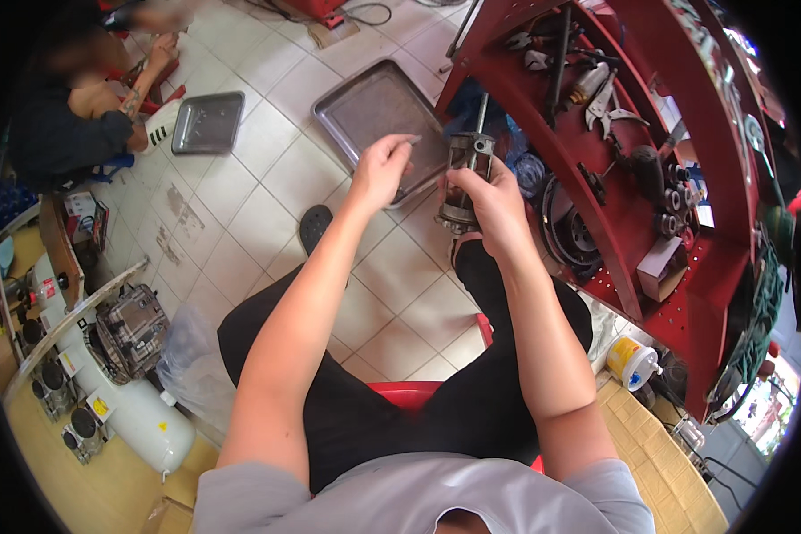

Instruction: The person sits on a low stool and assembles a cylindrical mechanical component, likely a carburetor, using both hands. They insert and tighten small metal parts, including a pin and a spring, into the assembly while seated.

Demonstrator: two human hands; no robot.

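Note:
My right hand (494, 200) is wrapped round a dark metal machine part (458, 206) with a cylindrical body and a thin shiny rod rising from its top end. What kind of part it is, I cannot tell. To the left of it, my left hand (381, 171) is raised with its fingers pinched together. A small greyish bit shows at those fingertips, too small to name. Below both hands lies a large dark metal tray (340, 109) on the floor, partly covered by the left hand and the part.
A red tool rack (610, 245) with pliers, sockets and other tools stands close on the right. At the far left a person (80, 125) sits beside a smaller tray (207, 123). A white tank (147, 427) lies at the lower left, near a metal block-like part (132, 334).

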